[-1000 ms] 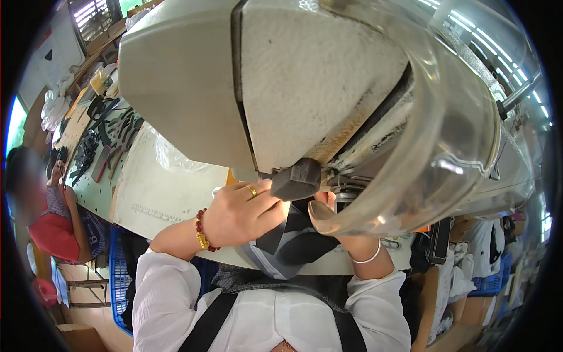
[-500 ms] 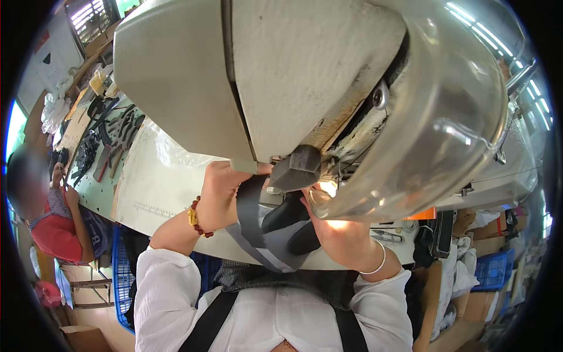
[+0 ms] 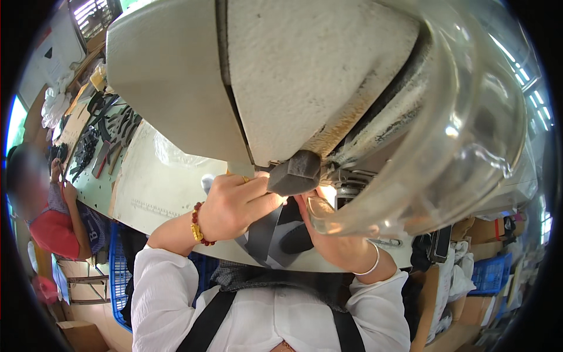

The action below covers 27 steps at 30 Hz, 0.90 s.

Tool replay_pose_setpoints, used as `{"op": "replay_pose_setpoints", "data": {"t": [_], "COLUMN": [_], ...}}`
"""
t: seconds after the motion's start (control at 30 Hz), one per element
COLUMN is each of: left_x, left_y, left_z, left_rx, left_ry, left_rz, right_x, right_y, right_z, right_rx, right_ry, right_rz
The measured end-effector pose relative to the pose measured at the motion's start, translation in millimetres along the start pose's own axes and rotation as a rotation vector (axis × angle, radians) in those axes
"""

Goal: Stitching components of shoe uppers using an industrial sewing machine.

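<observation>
A grey and black fabric piece [image 3: 267,237] lies beneath the head of a large off-white sewing machine [image 3: 311,64], its lower part hanging over the table's near edge. My left hand [image 3: 234,202] is closed at its upper end, thumb and fingers pinched just left of a dark grey foam block [image 3: 295,173] fixed to the machine. Along the piece's right side, my right hand [image 3: 328,237] grips it; those fingertips are partly hidden behind a clear plastic shield [image 3: 469,152] and the block. A lamp lights the spot between the hands. The needle is hidden.
The pale table [image 3: 152,182] carries a printed ruler scale and clear plastic film. Dark cut strips and tools [image 3: 105,141] cover a green table at left, where a co-worker in red [image 3: 58,229] sits. Blue baskets [image 3: 120,276] stand left and right [image 3: 489,273]. Small metal tools lie right.
My left hand has come from behind the fabric's upper left to its front, fingers now pinched by the foam block. The fabric has shifted slightly, and the view has moved a little.
</observation>
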<state>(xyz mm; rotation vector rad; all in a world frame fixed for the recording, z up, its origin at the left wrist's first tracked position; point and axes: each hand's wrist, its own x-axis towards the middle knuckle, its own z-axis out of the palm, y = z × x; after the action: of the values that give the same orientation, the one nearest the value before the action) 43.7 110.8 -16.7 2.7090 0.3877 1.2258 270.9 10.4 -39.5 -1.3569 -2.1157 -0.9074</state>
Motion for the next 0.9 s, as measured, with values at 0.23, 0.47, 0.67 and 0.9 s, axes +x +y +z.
{"op": "replay_pose_setpoints", "data": {"t": [0.23, 0.47, 0.67, 0.9], "left_x": [-2.6, -8.9, -53.8, -48.2], "left_y": [-21.7, -30.5, 5.1, 66.0], "left_z": [7.4, 21.6, 41.6, 82.1], "left_rx": [0.194, 0.024, -0.330, -1.611], "left_ry": [0.059, 0.064, 0.359, 0.380], "left_rz": [0.069, -0.029, -0.530, -0.993], "right_x": [11.6, 21.2, 23.9, 32.3], "right_y": [7.0, 11.1, -14.0, -24.1], "right_z": [7.2, -9.5, -40.4, -42.0], "right_rx": [0.122, -0.096, 0.161, 0.011], "right_ry": [0.083, -0.083, -0.314, -0.080], "right_rz": [0.132, 0.031, 0.204, 0.042]}}
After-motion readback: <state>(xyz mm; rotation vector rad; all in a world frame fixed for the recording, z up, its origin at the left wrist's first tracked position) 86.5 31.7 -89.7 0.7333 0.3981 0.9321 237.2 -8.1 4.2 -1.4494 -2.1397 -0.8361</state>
